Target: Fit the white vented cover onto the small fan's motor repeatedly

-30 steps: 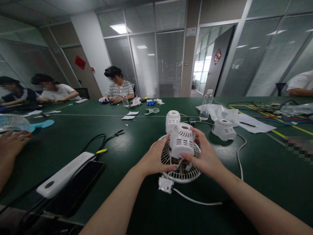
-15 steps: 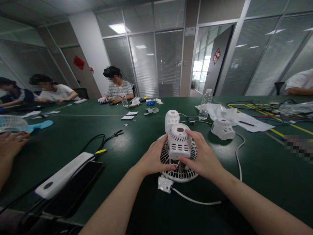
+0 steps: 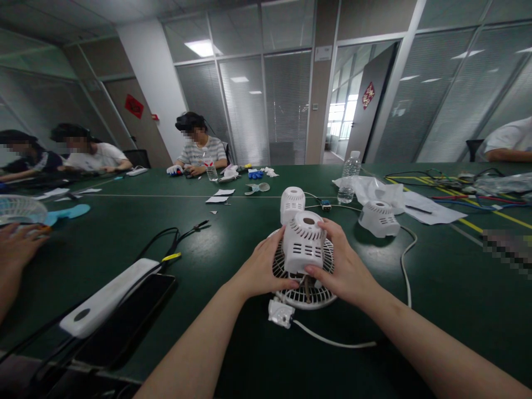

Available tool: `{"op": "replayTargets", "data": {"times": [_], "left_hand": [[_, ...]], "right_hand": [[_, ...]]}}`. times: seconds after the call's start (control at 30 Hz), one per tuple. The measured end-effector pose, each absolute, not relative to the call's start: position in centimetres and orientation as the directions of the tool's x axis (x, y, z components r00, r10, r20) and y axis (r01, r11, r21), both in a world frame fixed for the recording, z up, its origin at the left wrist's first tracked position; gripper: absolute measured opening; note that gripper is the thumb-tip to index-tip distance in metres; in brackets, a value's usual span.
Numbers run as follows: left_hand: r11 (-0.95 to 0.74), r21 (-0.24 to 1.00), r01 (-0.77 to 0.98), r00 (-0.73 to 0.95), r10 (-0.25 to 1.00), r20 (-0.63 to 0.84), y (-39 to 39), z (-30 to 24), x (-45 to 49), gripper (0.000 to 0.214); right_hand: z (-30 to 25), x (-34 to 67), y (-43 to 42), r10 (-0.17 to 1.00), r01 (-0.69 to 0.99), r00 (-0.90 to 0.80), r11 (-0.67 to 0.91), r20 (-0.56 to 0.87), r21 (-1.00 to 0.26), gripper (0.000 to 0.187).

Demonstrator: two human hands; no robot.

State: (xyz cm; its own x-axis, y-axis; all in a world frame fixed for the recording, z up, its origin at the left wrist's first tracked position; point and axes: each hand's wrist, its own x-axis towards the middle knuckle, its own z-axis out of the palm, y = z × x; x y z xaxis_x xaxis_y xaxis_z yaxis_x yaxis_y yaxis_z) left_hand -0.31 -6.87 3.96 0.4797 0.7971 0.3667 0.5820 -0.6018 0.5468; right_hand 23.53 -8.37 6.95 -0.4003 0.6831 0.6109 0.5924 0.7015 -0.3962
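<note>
Left fingers [image 3: 277, 239] and right fingers [image 3: 327, 226] grasping white vented housing [image 3: 303, 246], green table [image 3: 233, 227], blinds [image 3: 243, 113], open door [image 3: 366, 124]

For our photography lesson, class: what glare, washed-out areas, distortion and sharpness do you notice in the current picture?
All in the head view: distant window washed out; green table carrying a pale sheen; white pillar leaning, suggesting wide-angle distortion; held white housing fairly crisp.

Left fingers [image 3: 277, 239] and right fingers [image 3: 333, 233] curved, arms [image 3: 199, 338] outstretched
</note>
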Motion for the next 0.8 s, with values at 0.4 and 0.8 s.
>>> {"op": "replayTargets", "data": {"times": [0.4, 0.8], "left_hand": [[-0.595, 0.561, 0.575, 0.473, 0.802, 0.365, -6.86, 4.01, -0.37, 0.121], [-0.596, 0.552, 0.584, 0.467, 0.802, 0.372, -7.08, 4.06, -0.41, 0.121]], "right_hand": [[6.6, 23.75, -8.08, 0.654, 0.521, -0.38, 0.736, 0.654, -0.432, 0.076], [7.0, 23.63, -8.51, 0.606, 0.537, -0.389, 0.761, 0.694, -0.363, 0.073]]}}
